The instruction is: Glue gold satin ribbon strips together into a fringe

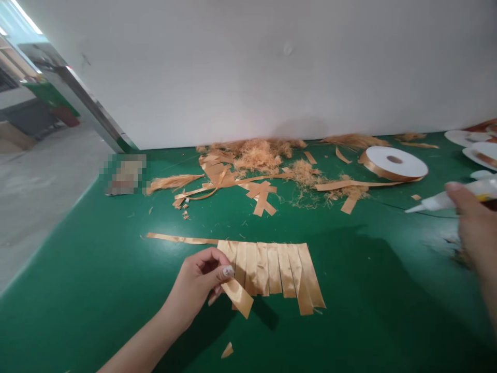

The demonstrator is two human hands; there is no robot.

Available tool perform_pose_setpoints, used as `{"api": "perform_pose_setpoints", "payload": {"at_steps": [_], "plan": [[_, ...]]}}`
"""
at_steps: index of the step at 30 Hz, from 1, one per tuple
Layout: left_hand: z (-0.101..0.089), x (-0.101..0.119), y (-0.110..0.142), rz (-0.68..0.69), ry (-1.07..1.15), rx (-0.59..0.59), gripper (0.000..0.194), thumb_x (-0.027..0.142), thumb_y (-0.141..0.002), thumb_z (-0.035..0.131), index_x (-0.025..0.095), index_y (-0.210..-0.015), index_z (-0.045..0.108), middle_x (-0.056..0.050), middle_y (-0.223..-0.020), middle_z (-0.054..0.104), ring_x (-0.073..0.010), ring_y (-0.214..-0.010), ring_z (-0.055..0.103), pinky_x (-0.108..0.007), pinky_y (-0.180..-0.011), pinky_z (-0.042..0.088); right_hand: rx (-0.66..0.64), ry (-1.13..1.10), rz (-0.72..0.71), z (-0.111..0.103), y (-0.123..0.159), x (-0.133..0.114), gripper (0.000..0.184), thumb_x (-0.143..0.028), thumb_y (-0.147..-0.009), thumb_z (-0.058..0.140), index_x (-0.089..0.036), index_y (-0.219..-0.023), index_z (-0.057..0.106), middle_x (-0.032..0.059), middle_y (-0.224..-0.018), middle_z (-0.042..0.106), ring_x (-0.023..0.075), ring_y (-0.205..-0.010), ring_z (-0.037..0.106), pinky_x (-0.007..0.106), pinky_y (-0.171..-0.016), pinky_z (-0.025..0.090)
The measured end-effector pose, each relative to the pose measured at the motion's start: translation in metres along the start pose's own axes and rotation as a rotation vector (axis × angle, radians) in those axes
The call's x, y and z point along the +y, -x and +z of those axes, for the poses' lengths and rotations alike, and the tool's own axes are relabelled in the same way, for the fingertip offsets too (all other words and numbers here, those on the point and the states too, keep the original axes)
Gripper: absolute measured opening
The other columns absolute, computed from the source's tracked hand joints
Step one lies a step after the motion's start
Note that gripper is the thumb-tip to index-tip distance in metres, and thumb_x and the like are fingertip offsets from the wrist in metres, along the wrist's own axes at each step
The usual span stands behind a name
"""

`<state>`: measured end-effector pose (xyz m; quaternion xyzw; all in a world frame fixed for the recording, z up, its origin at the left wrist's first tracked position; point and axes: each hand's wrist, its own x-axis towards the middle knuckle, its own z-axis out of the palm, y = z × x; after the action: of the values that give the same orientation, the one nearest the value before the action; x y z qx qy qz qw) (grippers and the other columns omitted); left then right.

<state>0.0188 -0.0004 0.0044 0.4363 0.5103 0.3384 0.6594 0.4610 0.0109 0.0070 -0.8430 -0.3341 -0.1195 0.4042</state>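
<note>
My left hand [198,282] pinches a short gold ribbon strip [238,298] at the left end of a row of gold ribbon strips [275,269] lying side by side on the green table [97,259]. A long thin ribbon tail [180,239] runs out to the left of the row. At the right edge, my right hand [476,228] is closed round a white glue bottle [438,202] whose nozzle points left, above the table and well apart from the row.
A spool of gold ribbon [394,163] lies flat at the back right, with white discs [479,147] beyond it. Cut strips and frayed ribbon fibres [258,155] are heaped along the white wall. A small ribbon scrap [227,350] lies near the front.
</note>
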Motion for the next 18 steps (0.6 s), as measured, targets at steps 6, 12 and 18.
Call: {"api": "perform_pose_setpoints", "payload": {"at_steps": [6, 12, 18], "plan": [[-0.001, -0.003, -0.003, -0.036, -0.008, 0.003, 0.035, 0.041, -0.062, 0.074, 0.016, -0.061, 0.05, 0.008, -0.046, 0.041, -0.0016, -0.034, 0.032, -0.012, -0.03, 0.021, -0.081, 0.011, 0.093, 0.008, 0.005, 0.005, 0.029, -0.046, -0.063, 0.063, -0.021, -0.062, 0.048, -0.0017, -0.056, 0.044, 0.0142, -0.051, 0.038, 0.032, -0.053, 0.027], [-0.003, -0.005, -0.004, -0.062, -0.043, -0.003, 0.037, 0.043, -0.064, 0.074, 0.016, -0.063, 0.049, 0.007, -0.048, 0.041, -0.0014, -0.035, 0.032, -0.012, -0.031, 0.02, -0.098, 0.019, 0.047, 0.01, 0.003, 0.005, 0.031, -0.05, -0.063, 0.058, -0.022, -0.057, 0.046, -0.0017, -0.049, 0.041, 0.0152, -0.046, 0.036, 0.031, -0.049, 0.025], [-0.004, -0.007, -0.004, -0.074, -0.052, -0.005, 0.038, 0.044, -0.064, 0.074, 0.015, -0.064, 0.049, 0.007, -0.049, 0.042, -0.0012, -0.035, 0.033, -0.012, -0.032, 0.02, -0.108, 0.033, 0.038, 0.011, 0.005, 0.003, 0.03, -0.047, -0.064, 0.059, -0.021, -0.058, 0.046, -0.0019, -0.051, 0.042, 0.0141, -0.048, 0.037, 0.03, -0.051, 0.026]]}}
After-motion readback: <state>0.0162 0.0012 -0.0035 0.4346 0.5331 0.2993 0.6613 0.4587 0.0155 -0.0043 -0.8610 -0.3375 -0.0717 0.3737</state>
